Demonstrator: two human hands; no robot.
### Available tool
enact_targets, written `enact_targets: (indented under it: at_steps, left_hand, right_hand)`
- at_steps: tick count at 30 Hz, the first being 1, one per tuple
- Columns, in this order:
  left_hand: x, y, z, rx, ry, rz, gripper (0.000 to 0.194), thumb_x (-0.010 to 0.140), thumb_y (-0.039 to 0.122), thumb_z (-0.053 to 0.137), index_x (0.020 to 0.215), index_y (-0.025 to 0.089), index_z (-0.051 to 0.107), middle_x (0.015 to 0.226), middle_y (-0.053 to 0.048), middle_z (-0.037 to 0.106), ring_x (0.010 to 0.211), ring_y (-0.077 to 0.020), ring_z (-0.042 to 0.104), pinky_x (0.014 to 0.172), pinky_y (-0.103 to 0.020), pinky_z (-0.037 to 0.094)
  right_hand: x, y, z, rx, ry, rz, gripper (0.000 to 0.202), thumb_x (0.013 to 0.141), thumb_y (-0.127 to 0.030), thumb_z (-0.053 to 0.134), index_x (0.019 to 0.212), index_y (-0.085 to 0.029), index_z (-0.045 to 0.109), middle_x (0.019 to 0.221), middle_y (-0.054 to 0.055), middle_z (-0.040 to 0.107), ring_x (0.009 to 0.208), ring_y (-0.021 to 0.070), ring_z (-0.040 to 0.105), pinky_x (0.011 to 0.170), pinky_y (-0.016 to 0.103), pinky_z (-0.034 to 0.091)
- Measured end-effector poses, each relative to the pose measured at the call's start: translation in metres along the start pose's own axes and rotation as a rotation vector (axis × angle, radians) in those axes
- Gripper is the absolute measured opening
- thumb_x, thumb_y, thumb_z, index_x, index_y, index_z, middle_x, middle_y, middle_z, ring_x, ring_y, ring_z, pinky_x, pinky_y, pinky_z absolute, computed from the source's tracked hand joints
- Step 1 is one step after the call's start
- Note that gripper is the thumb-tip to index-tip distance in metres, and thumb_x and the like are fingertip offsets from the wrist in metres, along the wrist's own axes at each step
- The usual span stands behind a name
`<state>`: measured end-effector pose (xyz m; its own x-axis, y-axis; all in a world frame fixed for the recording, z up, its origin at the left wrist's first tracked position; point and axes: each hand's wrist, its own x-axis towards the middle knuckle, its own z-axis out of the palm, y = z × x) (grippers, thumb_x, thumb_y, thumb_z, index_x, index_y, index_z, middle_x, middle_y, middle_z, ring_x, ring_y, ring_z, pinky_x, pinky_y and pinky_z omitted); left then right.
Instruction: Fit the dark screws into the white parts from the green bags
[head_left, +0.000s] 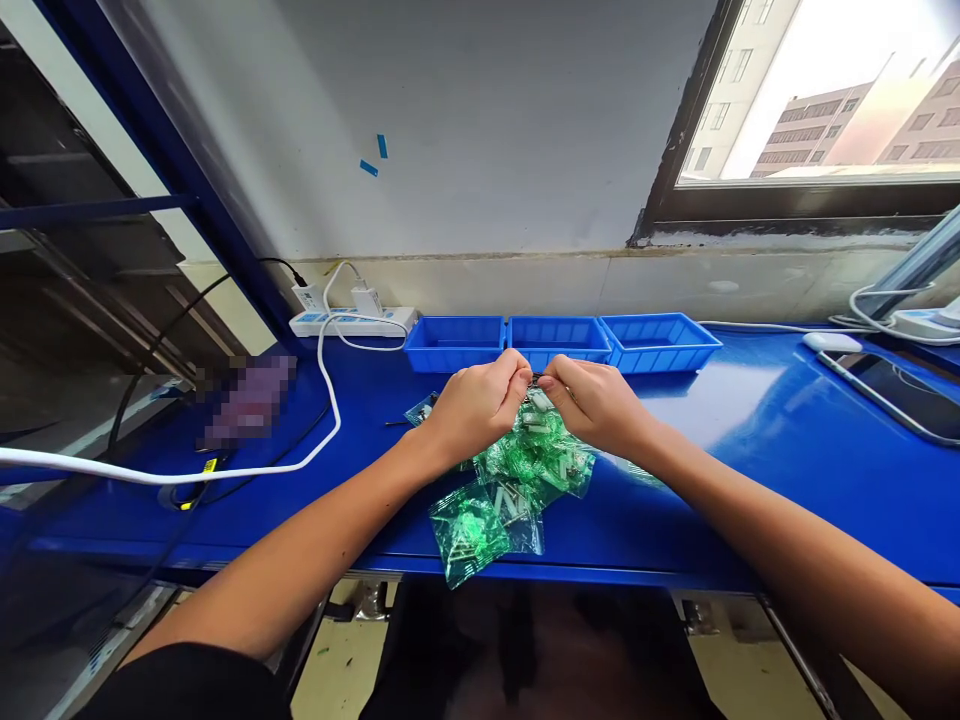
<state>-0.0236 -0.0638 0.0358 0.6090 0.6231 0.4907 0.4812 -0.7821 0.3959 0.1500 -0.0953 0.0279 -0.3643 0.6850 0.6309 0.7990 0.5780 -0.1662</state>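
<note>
Your two hands meet over the middle of the blue table, knuckles up, fingers curled in. Your left hand is closed, and so is your right hand; between them they grip a small dark piece, with thumbs and forefingers pressed close at either end. Most of it is hidden by your fingers, so you can't tell from here exactly what it is.

Right below your hands lies a heap of green-tinted plastic bags, overlapping one another, with white and metal bits showing through. Nearest you, one green bag lies at a slant, its lower corner reaching the table's front edge. Just beside it, partly under the heap, is a clearer bag with pale, rod-like pieces inside.

Beyond your hands, three blue trays stand in a row by the wall: the left tray, the middle tray, partly covered by your hands, and the right tray. To their left sits a white power strip with plugs in it, and a white cable loops down. Far to your right lies a phone.
</note>
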Motion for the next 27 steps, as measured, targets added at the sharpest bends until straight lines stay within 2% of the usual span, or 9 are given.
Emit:
enact_targets:
  at_steps: [6,11,19,27]
  left_hand:
    - [-0.0001,0.0009,0.0026,-0.004,-0.03,-0.01,0.02,0.093,0.027,0.032,0.083,0.019,0.047,0.066,0.0,0.063,0.056,-0.0137,0.057,0.054,-0.025,0.039]
    - [-0.0003,-0.0002,0.0033,-0.032,-0.063,-0.003,0.019,0.093,0.026,0.031,0.084,0.019,0.046,0.066,0.0,0.062,0.057,-0.0146,0.058,0.054,-0.025,0.04]
    - [-0.0001,-0.0008,0.0033,-0.011,-0.108,-0.026,0.02,0.093,0.027,0.031,0.084,0.019,0.047,0.067,-0.001,0.061,0.059,-0.0163,0.058,0.056,-0.026,0.039]
    - [0.0009,0.0002,0.0006,0.022,-0.103,-0.04,0.021,0.094,0.027,0.031,0.09,0.018,0.05,0.07,-0.001,0.064,0.063,-0.0146,0.06,0.059,-0.026,0.042]
  right_hand:
    - [-0.0001,-0.0001,0.0019,-0.015,0.032,0.015,0.023,0.092,-0.028,0.031,0.069,-0.023,0.032,0.054,-0.002,0.044,0.05,0.0117,0.039,0.05,0.025,0.026]
    - [-0.0005,-0.0007,0.0022,0.014,-0.005,-0.001,0.021,0.091,-0.027,0.028,0.071,-0.023,0.03,0.055,-0.002,0.046,0.049,0.0122,0.04,0.049,0.025,0.026]
    - [-0.0018,0.0007,0.0013,-0.013,-0.049,-0.033,0.023,0.092,-0.023,0.028,0.079,-0.019,0.047,0.067,0.003,0.06,0.058,0.0134,0.052,0.056,0.026,0.034]
    - [-0.0025,0.0023,0.0015,-0.076,0.049,-0.017,0.026,0.092,-0.024,0.036,0.08,-0.018,0.058,0.068,0.003,0.065,0.062,0.0152,0.059,0.057,0.025,0.038]
